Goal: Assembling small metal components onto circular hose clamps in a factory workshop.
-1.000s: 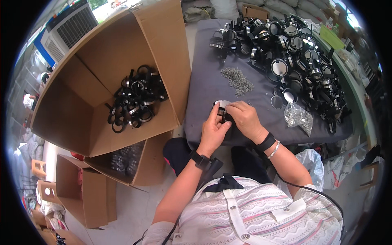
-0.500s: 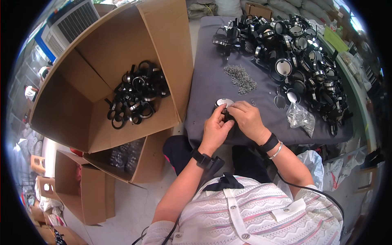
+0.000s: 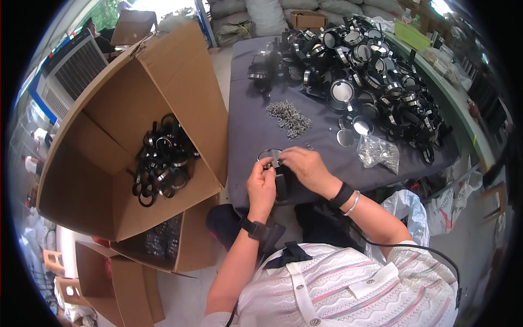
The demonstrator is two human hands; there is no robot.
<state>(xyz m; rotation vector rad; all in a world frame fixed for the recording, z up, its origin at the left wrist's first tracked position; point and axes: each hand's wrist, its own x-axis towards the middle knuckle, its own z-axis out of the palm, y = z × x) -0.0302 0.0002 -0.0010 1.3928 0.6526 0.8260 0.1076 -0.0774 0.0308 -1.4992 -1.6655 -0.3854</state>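
A round black-and-silver lid piece (image 3: 280, 186) is held over the near left part of the grey-covered table; its dark handle points toward me. My left hand (image 3: 261, 188) is closed on it, thumb and fingers pinching near its ring. The fingers of my right hand (image 3: 306, 168) are bent together against the ring's right side; whether a small part sits between them is hidden. Beyond my hands lies a heap of small metal fittings (image 3: 289, 118). A flat round disc with a tab (image 3: 345, 136) and a clear bag of small metal parts (image 3: 378, 155) lie to the right.
A large pile of similar black-and-silver pieces (image 3: 376, 65) covers the table's far right. On my left, an open cardboard box (image 3: 188, 92) holds more. Smaller boxes (image 3: 196, 240) stand below it. An air cooler (image 3: 71, 71) and sacks (image 3: 264, 16) are farther back.
The lid piece has been turned: its pale round face showed before, now its handle shows toward me. My right fingers have shifted along its ring. The whole view has swung slightly.
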